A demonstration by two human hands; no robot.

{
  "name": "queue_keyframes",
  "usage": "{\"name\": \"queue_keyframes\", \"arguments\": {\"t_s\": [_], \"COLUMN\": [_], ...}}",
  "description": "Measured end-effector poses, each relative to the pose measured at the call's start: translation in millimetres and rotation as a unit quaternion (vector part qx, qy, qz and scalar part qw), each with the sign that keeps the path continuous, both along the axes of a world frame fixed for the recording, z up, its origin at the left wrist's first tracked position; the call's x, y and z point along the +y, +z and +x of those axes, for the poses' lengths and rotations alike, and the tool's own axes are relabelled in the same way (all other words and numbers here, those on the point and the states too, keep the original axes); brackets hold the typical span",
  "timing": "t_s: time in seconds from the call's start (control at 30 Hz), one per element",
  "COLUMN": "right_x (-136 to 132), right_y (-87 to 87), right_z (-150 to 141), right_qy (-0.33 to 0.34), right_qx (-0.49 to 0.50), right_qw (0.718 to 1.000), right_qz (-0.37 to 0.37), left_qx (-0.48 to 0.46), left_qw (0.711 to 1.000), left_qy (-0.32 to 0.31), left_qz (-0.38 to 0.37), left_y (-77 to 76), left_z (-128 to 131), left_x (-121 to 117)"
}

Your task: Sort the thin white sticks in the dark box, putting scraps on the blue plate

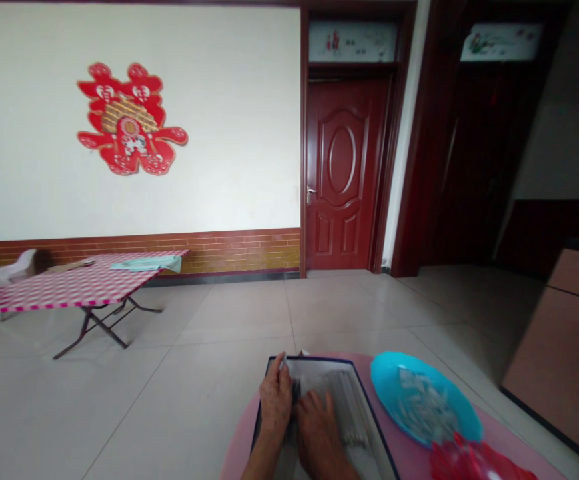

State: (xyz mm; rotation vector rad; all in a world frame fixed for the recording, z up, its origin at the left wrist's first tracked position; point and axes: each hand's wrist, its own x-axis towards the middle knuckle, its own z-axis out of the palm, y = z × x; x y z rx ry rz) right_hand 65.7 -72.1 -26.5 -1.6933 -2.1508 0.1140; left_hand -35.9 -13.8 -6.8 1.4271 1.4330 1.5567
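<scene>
A shallow box [372, 417] with a dark blue rim and pale inside sits in front of me on a pink round table. My left hand [276, 397] is over its left side, fingers closed, with a small pale bit at the fingertips. Beside it, my right hand [318, 427] reaches in with curled fingers. Between the hands shows a dark narrow item [296, 390], mostly hidden. Thin, clear rod-like pieces [352, 407] lie lengthwise along the box's right side. What either hand grips is too small or covered to name.
On the pink table [242, 433], a bright blue basin [386, 373] holds many small clear pieces, with red plastic [474, 460] near it. A checked folding table [69, 287] with a pale green cloth [144, 264] stands left. A pinkish cabinet [564, 347] is at right.
</scene>
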Motion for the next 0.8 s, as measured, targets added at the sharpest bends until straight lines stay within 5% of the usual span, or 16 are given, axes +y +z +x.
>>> {"name": "queue_keyframes", "arguments": {"t_s": [0.8], "right_x": [7.7], "right_y": [-10.2], "right_z": [2.6], "right_qy": [-0.010], "right_qx": [-0.038], "right_qw": [0.999], "right_qz": [-0.029], "left_qx": [-0.002], "left_qw": [0.999], "left_qy": [-0.033], "left_qz": [-0.005], "left_y": [2.1], "left_z": [0.1], "left_x": [-7.1]}}
